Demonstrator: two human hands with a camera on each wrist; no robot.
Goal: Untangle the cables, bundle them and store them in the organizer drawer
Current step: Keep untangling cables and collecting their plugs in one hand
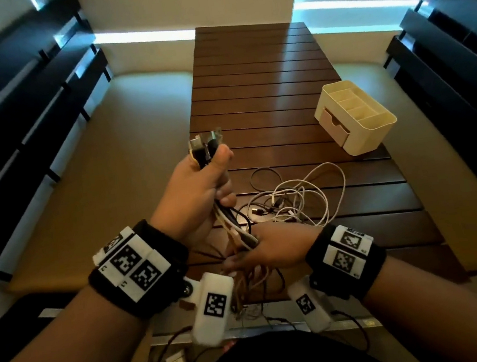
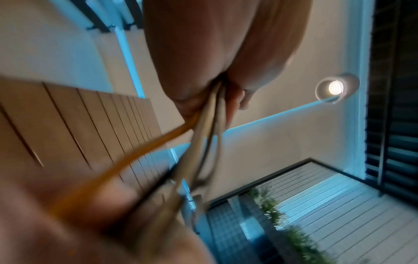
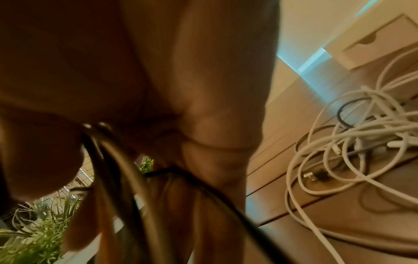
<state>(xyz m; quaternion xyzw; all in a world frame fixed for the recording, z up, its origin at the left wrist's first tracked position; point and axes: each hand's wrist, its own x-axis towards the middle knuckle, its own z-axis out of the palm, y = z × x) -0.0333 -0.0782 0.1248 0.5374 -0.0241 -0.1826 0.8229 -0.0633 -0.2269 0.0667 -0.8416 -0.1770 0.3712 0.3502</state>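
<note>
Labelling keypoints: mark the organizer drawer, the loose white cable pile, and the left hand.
organizer drawer (image 1: 333, 127): head view, on the drawer front beside its notch.
white cable pile (image 1: 299, 196): head view, middle of the tangle on the table.
left hand (image 1: 194, 186): head view, back of the hand gripping the cable ends.

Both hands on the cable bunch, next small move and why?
Probably slide the right hand down the held cables to straighten them: the left hand grips the plug ends, the tails hang loose, and the white tangle lies apart.

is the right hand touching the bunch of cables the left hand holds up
Touching: the head view shows the right hand closed round the cable bunch just below the left hand.
</note>
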